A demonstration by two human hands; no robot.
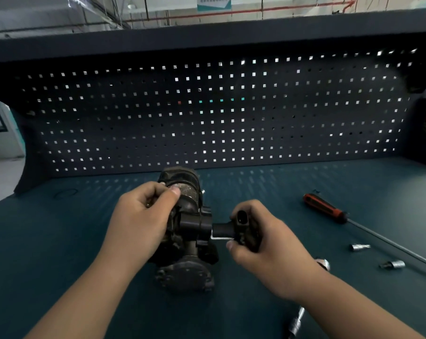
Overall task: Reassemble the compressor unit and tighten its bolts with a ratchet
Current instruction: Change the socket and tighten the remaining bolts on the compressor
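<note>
Compressor (186, 231) lies on its side near the middle of the blue-green bench top (60, 241), one round end facing me, the other toward the pegboard (207, 113). My left hand (143, 216) is closed over its upper left side, thumb across the top of the body, holding it down. My right hand (258, 238) is wrapped shut around the head of the ratchet (243, 223); its dark socket (223, 230) points left and meets the compressor's right flank. Handle mostly hidden under my forearm. To the right on the bench: a screwdriver (324, 211) with red-and-black grip, two small loose sockets (359, 247) (394, 264), well apart from the compressor.
</note>
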